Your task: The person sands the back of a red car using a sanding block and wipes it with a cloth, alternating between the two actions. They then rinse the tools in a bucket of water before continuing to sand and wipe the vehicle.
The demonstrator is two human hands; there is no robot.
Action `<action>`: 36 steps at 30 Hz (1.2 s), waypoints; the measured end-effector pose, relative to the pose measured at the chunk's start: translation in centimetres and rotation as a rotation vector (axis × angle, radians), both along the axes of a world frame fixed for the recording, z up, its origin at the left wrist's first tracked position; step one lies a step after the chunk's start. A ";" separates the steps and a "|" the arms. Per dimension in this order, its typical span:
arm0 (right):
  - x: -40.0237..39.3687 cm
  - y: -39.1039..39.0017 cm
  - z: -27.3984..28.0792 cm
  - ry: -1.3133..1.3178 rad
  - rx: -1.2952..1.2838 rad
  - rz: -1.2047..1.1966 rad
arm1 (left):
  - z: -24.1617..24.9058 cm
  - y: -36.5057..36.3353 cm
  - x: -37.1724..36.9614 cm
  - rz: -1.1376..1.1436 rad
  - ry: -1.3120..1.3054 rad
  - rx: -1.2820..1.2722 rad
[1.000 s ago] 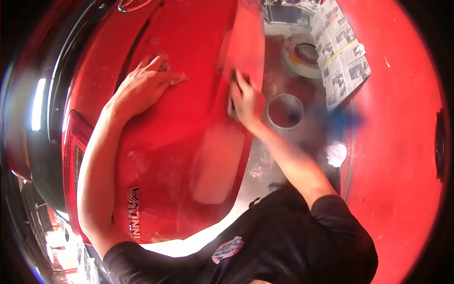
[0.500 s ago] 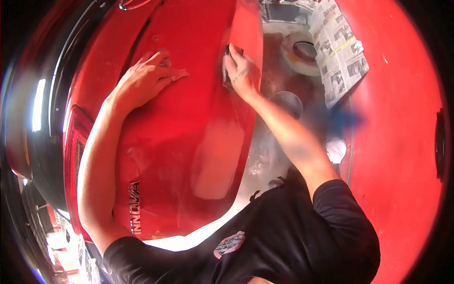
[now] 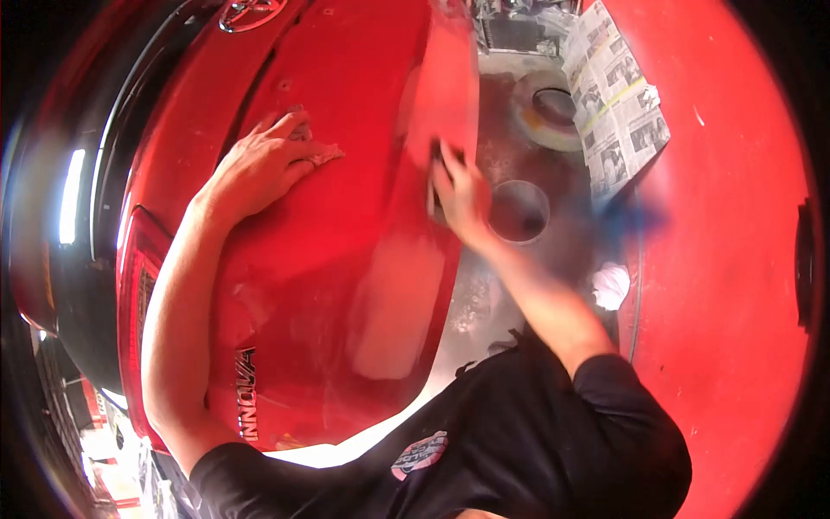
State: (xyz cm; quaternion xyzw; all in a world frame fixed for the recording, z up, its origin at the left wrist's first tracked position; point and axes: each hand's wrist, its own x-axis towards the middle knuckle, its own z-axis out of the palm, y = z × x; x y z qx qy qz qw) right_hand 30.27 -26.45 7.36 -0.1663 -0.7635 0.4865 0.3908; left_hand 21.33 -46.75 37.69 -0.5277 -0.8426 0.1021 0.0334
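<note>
Block (image 3: pixel 433 197), dark and narrow as far as it shows, lies against the red panel (image 3: pixel 320 233), close to that panel's long edge on the floor side. The right grip (image 3: pixel 462 195) grasps it, fingers laid along its length; the hand covers much of the block, so its working face cannot be seen. It is probably light and fairly stiff, with little to break. The back and the two long sides look the best places to take hold, keeping fingertips clear of the underside.

Crumpled cloth (image 3: pixel 327 154) sits toward the middle of the panel, held under the bent fingers of the left grip (image 3: pixel 259 164), with a corner poking out past the thumb. How firmly it is squeezed cannot be told. Being thin and soft, it should bunch and fold easily, and is best gathered in the palm or pressed flat beneath the fingers.

The panel itself seems rigid and too broad to grasp; its glossy areas may be slippery, while the pale, dull patch (image 3: pixel 399 316) near its floor-side edge probably gives more drag. Raised INNOVA lettering (image 3: pixel 247 394) at the panel's near end could snag the cloth.
</note>
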 end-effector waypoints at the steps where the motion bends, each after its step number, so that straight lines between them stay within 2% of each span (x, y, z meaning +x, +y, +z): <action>1: 2.7 -1.3 -2.3 0.080 0.118 -0.010 | 0.2 0.0 0.1 0.039 -0.018 -0.006; 2: 4.1 -2.2 -3.3 0.019 0.082 0.034 | 0.1 -0.1 -0.3 0.051 -0.011 0.001; 4: 1.3 -1.6 -0.7 0.048 -0.031 0.022 | -0.3 -0.3 -0.7 -0.019 0.043 -0.002; 5: -5.0 -0.9 -2.6 0.163 -0.231 0.054 | -0.1 -0.2 -0.7 -0.015 0.049 -0.002; 6: -8.5 0.5 -0.4 0.169 -0.366 0.113 | 0.1 -0.1 -0.6 -0.003 0.033 -0.001; 7: -11.6 2.5 1.2 0.093 -0.367 0.170 | 0.1 0.0 -0.2 0.007 0.008 -0.009; 8: -9.0 3.3 5.6 -0.002 0.022 -0.072 | 0.0 -0.1 0.0 0.003 0.002 -0.023; 10: -7.1 2.5 4.1 0.047 -0.052 -0.045 | -0.3 -0.1 -0.4 0.009 0.003 0.014; 12: -0.7 -0.1 1.1 -0.027 -0.050 0.028 | -0.8 -0.3 -0.6 -0.013 0.025 0.023; 14: 4.3 -1.8 -3.0 0.015 0.071 0.065 | -0.3 -0.3 -1.1 -0.022 0.074 0.043; 15: 3.4 -1.4 -2.0 0.053 0.083 0.062 | -0.1 -0.2 -0.9 0.001 0.042 0.019; 16: 1.8 -1.0 -1.0 0.084 0.084 0.053 | -0.1 -0.1 -0.7 0.018 0.004 -0.013; 18: -7.1 0.3 0.1 0.225 -0.335 0.135 | -0.2 -0.3 -1.4 -0.011 0.020 -0.005; 20: -10.0 3.4 4.0 0.011 -0.134 0.053 | -0.3 -0.5 -0.9 -0.048 0.010 -0.019; 22: -6.5 3.6 4.4 -0.061 -0.074 0.026 | 0.2 0.0 -0.4 0.037 -0.036 -0.044; 23: -4.4 3.1 3.8 -0.128 -0.008 0.016 | -0.6 -0.6 -1.0 -0.052 0.029 0.018; 24: -3.3 2.7 -3.3 -0.004 0.313 -0.042 | -0.7 -0.6 -1.0 -0.051 0.020 0.021; 25: -0.4 1.0 -5.9 0.008 0.049 -0.022 | -0.4 -0.4 -1.1 -0.027 0.027 -0.030; 26: 1.9 0.3 -7.7 0.084 0.121 -0.047 | -0.3 -0.5 -1.0 0.005 0.031 -0.077; 28: 2.0 0.2 -4.3 -0.092 0.049 -0.029 | -0.3 -0.5 -1.0 0.012 0.039 -0.081; 30: -2.5 2.5 -0.6 -0.082 -0.002 -0.059 | -0.2 -0.3 -0.6 0.005 0.049 -0.090; 32: -5.8 5.8 1.5 -0.232 0.084 -0.073 | -0.2 0.0 0.0 0.064 0.005 -0.054; 34: -5.1 5.8 1.0 -0.239 -0.039 -0.030 | -0.5 -0.3 -0.5 0.038 0.007 -0.044; 36: -0.8 3.0 -3.4 -0.171 0.101 -0.093 | -0.4 -0.4 -0.8 0.024 0.018 -0.020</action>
